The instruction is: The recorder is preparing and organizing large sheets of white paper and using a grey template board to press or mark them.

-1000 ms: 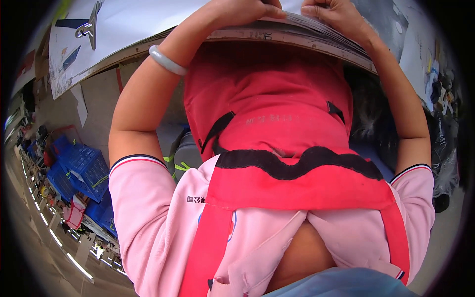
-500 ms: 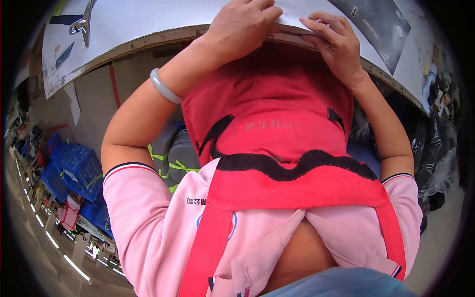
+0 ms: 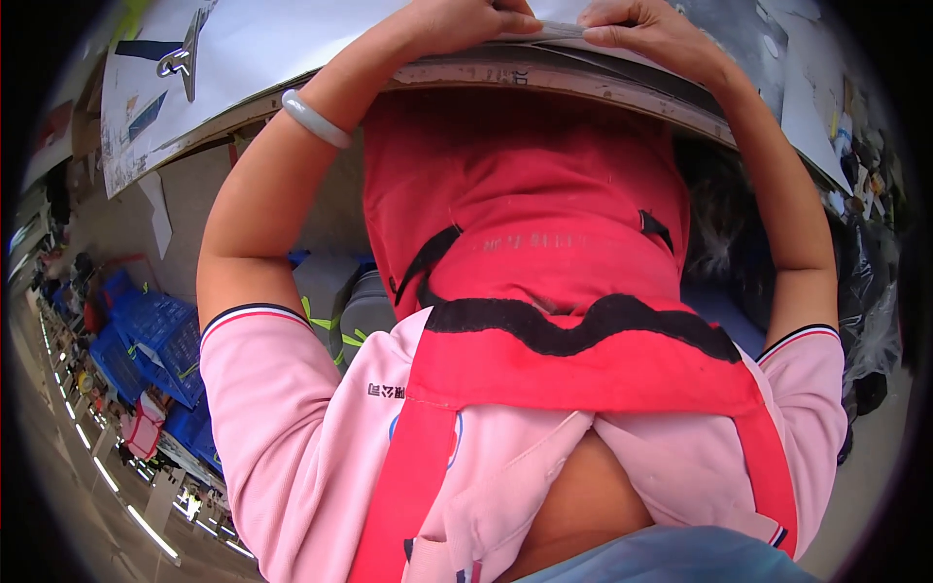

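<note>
At the top edge of the view, both hands meet over the white-covered table (image 3: pixel 282 53). Between them runs a thin, soft-looking grey strip (image 3: pixel 561 31), its kind unclear. My left hand (image 3: pixel 462 21), with a pale bangle (image 3: pixel 316 119) on its forearm, pinches the strip's left end. The right end sits between the thumb and fingers of my right hand (image 3: pixel 653 34). Part of each hand is cut off by the frame. A dark flat piece (image 3: pixel 641 70) lies under the right hand, along the table's worn front edge (image 3: pixel 544 73).
A metal clip (image 3: pixel 185 60) lies on the table at the left. Blue plastic crates (image 3: pixel 155 335) stand on the lower left, beside a grey rounded container (image 3: pixel 367 309). Black and clear plastic bags (image 3: pixel 868 291) crowd the right side. My red apron (image 3: pixel 544 214) hangs close to the table edge.
Both hands have moved forward, away from my body and farther onto the table. The grey strip now shows between their fingertips, and more of the table's front edge is visible.
</note>
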`<state>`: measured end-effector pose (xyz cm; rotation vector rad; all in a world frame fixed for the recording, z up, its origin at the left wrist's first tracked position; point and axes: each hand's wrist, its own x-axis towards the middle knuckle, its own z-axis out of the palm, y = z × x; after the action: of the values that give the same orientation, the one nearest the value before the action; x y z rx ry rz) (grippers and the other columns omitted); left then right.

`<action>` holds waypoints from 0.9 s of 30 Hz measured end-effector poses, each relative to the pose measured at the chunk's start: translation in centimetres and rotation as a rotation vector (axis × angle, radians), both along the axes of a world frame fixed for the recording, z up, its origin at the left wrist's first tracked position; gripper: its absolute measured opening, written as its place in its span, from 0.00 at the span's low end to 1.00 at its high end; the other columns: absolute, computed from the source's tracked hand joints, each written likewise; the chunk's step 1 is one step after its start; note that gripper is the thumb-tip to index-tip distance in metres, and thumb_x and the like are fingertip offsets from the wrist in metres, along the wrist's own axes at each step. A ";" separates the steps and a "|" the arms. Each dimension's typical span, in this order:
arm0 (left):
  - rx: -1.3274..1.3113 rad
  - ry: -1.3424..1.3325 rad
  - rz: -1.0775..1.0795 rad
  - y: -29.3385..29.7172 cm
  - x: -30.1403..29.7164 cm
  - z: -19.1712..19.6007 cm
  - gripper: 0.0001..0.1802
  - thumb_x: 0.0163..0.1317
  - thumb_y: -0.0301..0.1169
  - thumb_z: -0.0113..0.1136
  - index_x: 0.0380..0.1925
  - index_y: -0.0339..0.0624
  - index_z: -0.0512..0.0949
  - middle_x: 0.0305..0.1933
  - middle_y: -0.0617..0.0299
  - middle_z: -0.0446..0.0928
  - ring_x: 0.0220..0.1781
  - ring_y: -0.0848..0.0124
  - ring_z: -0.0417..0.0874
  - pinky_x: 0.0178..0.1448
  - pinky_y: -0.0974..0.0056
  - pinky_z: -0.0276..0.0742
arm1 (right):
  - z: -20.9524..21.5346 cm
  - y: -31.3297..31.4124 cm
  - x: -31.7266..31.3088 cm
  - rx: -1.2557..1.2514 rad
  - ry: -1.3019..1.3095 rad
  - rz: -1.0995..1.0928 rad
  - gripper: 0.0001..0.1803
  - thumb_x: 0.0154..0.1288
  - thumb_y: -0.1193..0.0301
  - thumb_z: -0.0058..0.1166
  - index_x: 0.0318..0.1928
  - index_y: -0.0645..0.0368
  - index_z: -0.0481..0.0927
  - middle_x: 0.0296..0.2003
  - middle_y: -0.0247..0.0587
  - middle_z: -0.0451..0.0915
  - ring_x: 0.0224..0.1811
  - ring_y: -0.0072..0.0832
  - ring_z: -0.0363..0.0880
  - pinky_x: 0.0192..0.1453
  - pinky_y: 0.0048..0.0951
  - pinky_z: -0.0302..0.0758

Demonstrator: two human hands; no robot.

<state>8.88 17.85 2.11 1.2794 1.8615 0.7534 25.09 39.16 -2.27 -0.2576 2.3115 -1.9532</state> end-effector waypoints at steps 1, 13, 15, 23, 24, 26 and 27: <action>0.010 0.006 -0.004 -0.2 0.2 -0.6 0.11 0.63 0.31 0.65 0.37 0.34 0.87 0.30 0.51 0.86 0.31 0.68 0.84 0.41 0.61 0.80 | -1.3 0.3 0.0 -0.211 0.328 0.149 0.11 0.67 0.70 0.63 0.40 0.69 0.85 0.35 0.35 0.85 0.39 0.19 0.78 0.46 0.22 0.75; 0.426 0.525 -0.093 -3.3 2.8 -2.4 0.12 0.57 0.30 0.68 0.41 0.42 0.81 0.42 0.56 0.79 0.48 0.53 0.79 0.52 0.53 0.77 | 0.0 -5.5 4.7 0.617 0.423 -0.384 0.12 0.60 0.75 0.64 0.45 0.54 0.85 0.44 0.38 0.83 0.48 0.38 0.80 0.53 0.33 0.77; 0.335 0.435 -0.070 -2.9 2.7 -1.7 0.09 0.57 0.30 0.68 0.38 0.41 0.83 0.40 0.57 0.80 0.45 0.54 0.80 0.49 0.54 0.77 | -0.3 -4.8 4.1 0.400 0.305 -0.370 0.06 0.62 0.74 0.62 0.40 0.57 0.86 0.41 0.40 0.84 0.46 0.38 0.82 0.51 0.33 0.78; 0.251 0.398 -0.083 -2.6 3.1 -0.8 0.10 0.56 0.29 0.71 0.38 0.40 0.84 0.39 0.57 0.81 0.41 0.57 0.81 0.45 0.57 0.77 | -0.3 -6.7 5.5 0.493 0.361 -0.455 0.07 0.64 0.68 0.64 0.40 0.56 0.85 0.44 0.36 0.81 0.49 0.35 0.78 0.56 0.34 0.75; 0.247 0.404 -0.083 -2.6 3.1 -0.7 0.10 0.55 0.29 0.72 0.38 0.40 0.84 0.40 0.57 0.81 0.40 0.58 0.82 0.44 0.58 0.78 | -0.3 -6.7 6.2 0.516 0.391 -0.471 0.08 0.63 0.68 0.64 0.41 0.55 0.84 0.45 0.36 0.81 0.50 0.36 0.77 0.56 0.35 0.74; 0.216 0.358 -0.076 -2.1 3.1 -0.3 0.10 0.56 0.29 0.72 0.37 0.40 0.84 0.40 0.58 0.81 0.39 0.60 0.82 0.44 0.59 0.78 | -0.3 -6.5 7.8 0.555 0.418 -0.514 0.11 0.62 0.70 0.65 0.44 0.55 0.83 0.46 0.36 0.80 0.50 0.38 0.77 0.57 0.37 0.74; 0.190 0.311 -0.054 -2.2 2.7 -0.2 0.10 0.56 0.29 0.73 0.37 0.40 0.85 0.39 0.58 0.81 0.39 0.62 0.83 0.43 0.60 0.79 | -0.2 -6.2 8.3 0.583 0.424 -0.538 0.10 0.62 0.71 0.65 0.44 0.56 0.83 0.46 0.36 0.80 0.49 0.38 0.77 0.56 0.36 0.74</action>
<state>11.62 15.61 1.93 1.6392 2.0257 0.7504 33.40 33.00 -2.50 0.0164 3.3884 -1.3591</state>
